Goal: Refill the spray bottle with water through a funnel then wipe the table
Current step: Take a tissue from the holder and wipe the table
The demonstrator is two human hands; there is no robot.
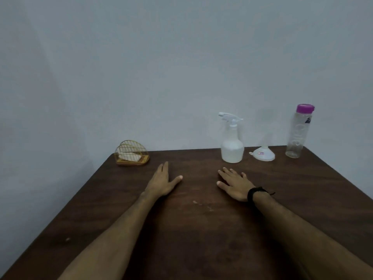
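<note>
A white spray bottle with its trigger head on stands upright at the back of the dark wooden table. To its right a white funnel rests mouth down, spout up. Further right stands a clear water bottle with a purple cap. My left hand lies flat on the table, palm down, holding nothing. My right hand, a black band at its wrist, also lies flat with fingers spread, a short way in front of the spray bottle.
A gold wire napkin holder with white tissue in it stands at the table's back left corner. A plain grey wall rises right behind the table. A few pale specks mark the wood between my forearms.
</note>
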